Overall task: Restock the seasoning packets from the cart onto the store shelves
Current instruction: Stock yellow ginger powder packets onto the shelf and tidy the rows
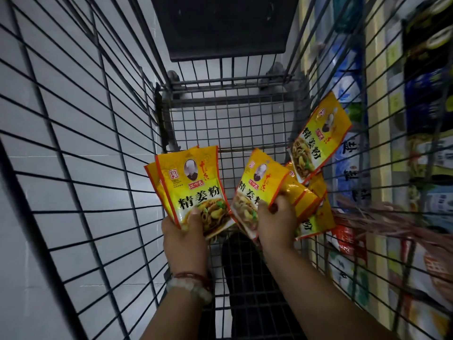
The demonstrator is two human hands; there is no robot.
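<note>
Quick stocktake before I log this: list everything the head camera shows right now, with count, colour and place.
Seasoning packets in left hand: at least two, yellow with red edges, held over the cart.
Seasoning packets in right hand: a fanned bunch, exact count unclear, yellow.
Loose seasoning packet: one, yellow, against the cart's right wall.
Cart: one, dark wire mesh, all around the hands.
Child-seat flap: one, black, far end of the cart.
Store shelves: blurred mixed goods, beyond the right wall.
Bracelets: two, red and pale, on the left wrist.
Left hand: grips its packets.
Right hand: grips its bunch.
</note>
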